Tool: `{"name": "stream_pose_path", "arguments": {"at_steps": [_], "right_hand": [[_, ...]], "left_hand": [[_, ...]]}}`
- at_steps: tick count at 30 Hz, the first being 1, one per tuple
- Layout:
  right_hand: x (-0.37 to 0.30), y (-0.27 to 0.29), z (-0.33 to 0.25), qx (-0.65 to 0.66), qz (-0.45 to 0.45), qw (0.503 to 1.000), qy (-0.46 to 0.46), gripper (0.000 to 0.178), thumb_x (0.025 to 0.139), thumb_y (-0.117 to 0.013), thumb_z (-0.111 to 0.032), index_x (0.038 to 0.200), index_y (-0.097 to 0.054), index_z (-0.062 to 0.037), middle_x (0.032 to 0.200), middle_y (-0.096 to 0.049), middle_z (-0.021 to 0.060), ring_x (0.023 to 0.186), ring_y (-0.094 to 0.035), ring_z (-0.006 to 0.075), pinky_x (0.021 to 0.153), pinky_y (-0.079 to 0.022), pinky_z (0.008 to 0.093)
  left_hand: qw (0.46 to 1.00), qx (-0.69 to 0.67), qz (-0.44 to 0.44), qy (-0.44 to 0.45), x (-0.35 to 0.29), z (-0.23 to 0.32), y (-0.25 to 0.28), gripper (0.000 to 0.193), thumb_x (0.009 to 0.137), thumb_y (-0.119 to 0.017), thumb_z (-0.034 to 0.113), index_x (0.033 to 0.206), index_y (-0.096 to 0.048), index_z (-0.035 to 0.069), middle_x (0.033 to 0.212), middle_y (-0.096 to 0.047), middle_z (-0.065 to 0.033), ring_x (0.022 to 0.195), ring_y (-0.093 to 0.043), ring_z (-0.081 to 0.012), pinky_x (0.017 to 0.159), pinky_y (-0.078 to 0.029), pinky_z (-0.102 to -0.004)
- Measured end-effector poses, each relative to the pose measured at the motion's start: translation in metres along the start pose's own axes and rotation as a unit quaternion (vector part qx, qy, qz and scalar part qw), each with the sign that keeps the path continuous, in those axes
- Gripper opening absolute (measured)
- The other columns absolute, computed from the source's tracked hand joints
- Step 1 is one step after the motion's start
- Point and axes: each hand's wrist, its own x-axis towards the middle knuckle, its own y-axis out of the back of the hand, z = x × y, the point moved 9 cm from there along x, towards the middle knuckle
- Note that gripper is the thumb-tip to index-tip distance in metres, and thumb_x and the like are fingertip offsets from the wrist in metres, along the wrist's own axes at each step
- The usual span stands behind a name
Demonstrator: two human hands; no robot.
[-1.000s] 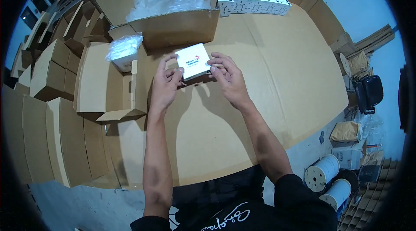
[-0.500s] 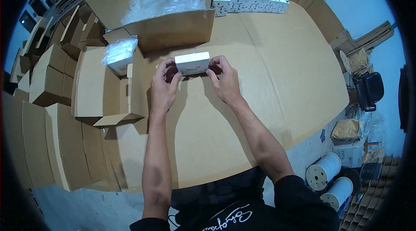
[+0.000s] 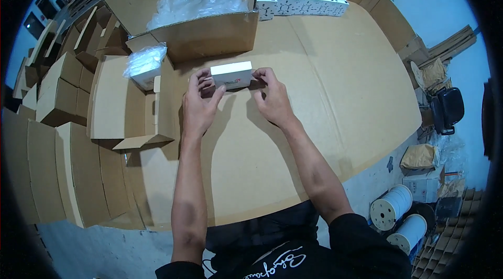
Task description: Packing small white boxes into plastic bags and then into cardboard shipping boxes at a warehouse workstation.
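Observation:
A small white box [image 3: 231, 76] stands on the cardboard-covered tabletop in front of me, with small print on its near face. My left hand [image 3: 200, 98] grips its left end, the thumb on the near face and the fingers curled behind. At the right end, my right hand [image 3: 272, 100] has its thumb off the box and apart from the fingers. Its fingertips come close to the box's edge; whether they touch it I cannot tell.
Behind the box stands a large open carton [image 3: 215, 35] full of clear plastic bags [image 3: 196, 4]. Left of my arm, an open carton [image 3: 112, 98] holds plastic-wrapped white boxes [image 3: 145, 65]. White printed boxes [image 3: 309, 1] are stacked at the back, and white cable reels [image 3: 392, 205] stand at lower right.
My right thumb has come away from the box's near face. My left thumb has shifted slightly right along that face, while the box has hardly moved.

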Motion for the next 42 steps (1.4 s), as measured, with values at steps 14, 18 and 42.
{"name": "stream_pose_path", "arguments": {"at_steps": [14, 18, 42], "right_hand": [[-0.006, 0.019, 0.015, -0.186, 0.042, 0.981, 0.026, 0.050, 0.076, -0.064, 0.001, 0.125, -0.057, -0.0063, 0.117, -0.064, 0.0144, 0.120, -0.056, 0.0354, 0.110, -0.037, 0.0503], [-0.004, 0.016, 0.008, -0.186, 0.049, 0.981, 0.028, 0.049, 0.079, -0.063, 0.001, 0.126, -0.057, -0.0067, 0.117, -0.066, 0.0123, 0.128, -0.054, 0.0338, 0.112, -0.036, 0.0502], [0.009, 0.023, 0.009, -0.165, 0.094, 0.982, 0.002, 0.035, 0.079, -0.061, -0.002, 0.114, -0.065, -0.0069, 0.108, -0.071, 0.0088, 0.124, -0.059, 0.0283, 0.108, -0.035, 0.0473]], "left_hand": [[0.962, 0.140, 0.138, -0.191, 0.052, 0.136, 0.022, 0.013, 0.098, -0.065, 0.011, 0.100, -0.068, -0.001, 0.086, -0.065, -0.0073, 0.074, -0.058, -0.0135, 0.069, -0.049, -0.0306], [0.945, 0.195, 0.147, -0.218, 0.147, 0.166, 0.048, 0.012, 0.092, -0.067, 0.006, 0.099, -0.071, -0.002, 0.087, -0.074, -0.0166, 0.078, -0.073, -0.0261, 0.076, -0.056, -0.0375], [0.923, 0.344, 0.075, -0.153, 0.360, 0.094, 0.103, 0.013, 0.087, -0.070, 0.011, 0.097, -0.071, 0.002, 0.094, -0.075, -0.0180, 0.091, -0.074, -0.0321, 0.082, -0.056, -0.0416]]}}
